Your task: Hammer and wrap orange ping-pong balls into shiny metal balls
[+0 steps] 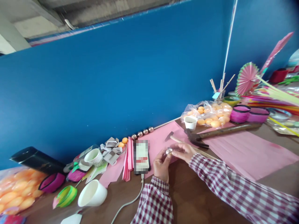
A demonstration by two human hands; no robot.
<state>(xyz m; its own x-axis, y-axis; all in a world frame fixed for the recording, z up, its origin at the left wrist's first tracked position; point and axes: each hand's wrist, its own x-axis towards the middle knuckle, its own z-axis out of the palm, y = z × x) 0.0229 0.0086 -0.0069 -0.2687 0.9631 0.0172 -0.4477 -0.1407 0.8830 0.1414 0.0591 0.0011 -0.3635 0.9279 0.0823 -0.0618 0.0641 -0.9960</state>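
Note:
A small shiny silver ball (169, 151) is pinched between the fingers of both hands above the brown table. My left hand (161, 166) closes on it from the near left side, thumb up against it. From the right, my right hand (184, 151) grips it with thumb and fingertips. The fingers cover part of the ball. Just beyond the hands lies a small hammer (169, 136) with a thin wooden handle. Left of my left hand lies a phone (141, 157) with a white cable plugged in. Several similar shiny balls (140, 134) stand in a row by the blue wall.
A large hammer (224, 131) and pink paper (252, 152) lie to the right. Behind are a white cup (190, 123) and a bag of orange balls (216, 115). Leftward stand a tilted white cup (92, 193), a green tape roll (66, 196) and a dark cylinder (37, 160).

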